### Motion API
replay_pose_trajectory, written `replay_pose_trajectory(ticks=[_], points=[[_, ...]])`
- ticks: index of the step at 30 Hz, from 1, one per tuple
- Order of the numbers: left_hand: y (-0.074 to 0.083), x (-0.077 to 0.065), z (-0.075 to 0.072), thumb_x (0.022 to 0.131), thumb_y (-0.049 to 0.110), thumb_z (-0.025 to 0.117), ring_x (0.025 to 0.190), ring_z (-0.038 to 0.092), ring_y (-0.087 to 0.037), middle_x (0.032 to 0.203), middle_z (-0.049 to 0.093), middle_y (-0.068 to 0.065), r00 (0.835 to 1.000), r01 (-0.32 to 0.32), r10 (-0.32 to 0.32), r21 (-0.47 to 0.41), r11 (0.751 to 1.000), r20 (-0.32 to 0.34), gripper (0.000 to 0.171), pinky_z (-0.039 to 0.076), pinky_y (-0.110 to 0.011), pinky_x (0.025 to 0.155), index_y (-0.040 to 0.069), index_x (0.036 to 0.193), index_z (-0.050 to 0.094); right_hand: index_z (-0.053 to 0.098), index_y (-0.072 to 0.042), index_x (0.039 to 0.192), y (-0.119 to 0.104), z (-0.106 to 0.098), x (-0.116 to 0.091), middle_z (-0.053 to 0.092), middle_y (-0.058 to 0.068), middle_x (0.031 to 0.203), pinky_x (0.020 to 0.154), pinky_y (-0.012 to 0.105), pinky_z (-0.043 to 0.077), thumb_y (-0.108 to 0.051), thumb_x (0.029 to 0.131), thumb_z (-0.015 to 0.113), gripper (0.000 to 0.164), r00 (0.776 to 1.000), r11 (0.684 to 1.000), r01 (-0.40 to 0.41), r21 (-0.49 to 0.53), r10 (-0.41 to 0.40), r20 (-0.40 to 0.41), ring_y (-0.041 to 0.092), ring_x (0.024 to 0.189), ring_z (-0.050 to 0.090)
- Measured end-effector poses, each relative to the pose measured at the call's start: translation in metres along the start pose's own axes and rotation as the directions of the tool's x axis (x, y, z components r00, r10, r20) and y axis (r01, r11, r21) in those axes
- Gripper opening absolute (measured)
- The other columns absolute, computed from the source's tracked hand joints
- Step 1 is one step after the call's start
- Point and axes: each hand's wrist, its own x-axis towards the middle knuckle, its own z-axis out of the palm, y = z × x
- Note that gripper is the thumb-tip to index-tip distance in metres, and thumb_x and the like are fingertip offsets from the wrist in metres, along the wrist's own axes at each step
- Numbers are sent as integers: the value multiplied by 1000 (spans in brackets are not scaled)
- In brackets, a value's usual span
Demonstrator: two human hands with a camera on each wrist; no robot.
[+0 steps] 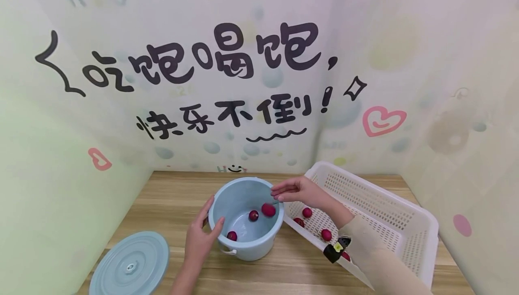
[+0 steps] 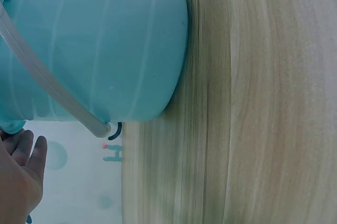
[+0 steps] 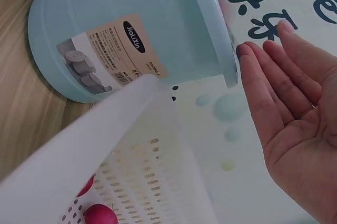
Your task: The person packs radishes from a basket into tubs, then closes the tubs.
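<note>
A light blue bucket (image 1: 259,246) stands upright on the wooden table, with several red radishes inside. My left hand (image 1: 199,236) holds the bucket's left rim, thumb over the edge and fingers along the outside. In the left wrist view, fingertips (image 2: 38,155) lie right at the rim, beside the pale carrying handle (image 2: 50,84). Over the opposite rim, my right hand (image 1: 298,190) is extended with its fingers straight and nothing in its grasp. Just below those fingers, a blurred radish (image 1: 268,209) with a thin stem is inside the bucket near the wall. Another radish (image 1: 253,215) lies on the bottom.
A white perforated basket (image 1: 431,232) stands right of the bucket, under my right forearm, with several radishes (image 1: 326,235) in its near-left end. The round blue lid (image 1: 129,265) lies flat at the left. A printed curtain (image 1: 243,151) closes off the back.
</note>
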Motion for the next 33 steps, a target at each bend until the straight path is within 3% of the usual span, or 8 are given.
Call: replay_pose_trajectory(ticks=[14,22,28,33], points=[[0,1,1,87,14,75,130,58,-34,148,54,-14,1000,-13,13,-1,1000,-10,63,53,-47,102,10,145,52,59,12,127,10,-6,-7,68,29,121,92,29,61,-11,96,64,39,999,998,35,42,-34,-27,7,104,71],[0,0,1,87,15,75,132,56,-34,150,52,-13,1000,-6,6,-4,1000,-2,64,52,-47,104,11,146,50,59,10,128,12,-11,-14,67,27,124,92,31,61,-13,97,64,39,999,1000,15,27,-14,-50,14,109,71],[-2,0,1,88,16,75,131,57,-34,150,52,-13,1000,5,-5,0,1000,4,64,53,-47,104,12,147,50,62,1,130,16,-16,-20,68,22,127,93,31,61,-15,98,63,36,997,999,-47,14,47,-67,21,113,70],[-3,0,2,88,15,75,130,58,-33,150,52,-12,1000,9,-9,-3,1000,2,64,53,-47,104,12,147,50,59,6,131,19,-19,-23,66,26,127,96,43,60,-14,98,62,39,997,999,-46,12,47,-62,32,115,68]])
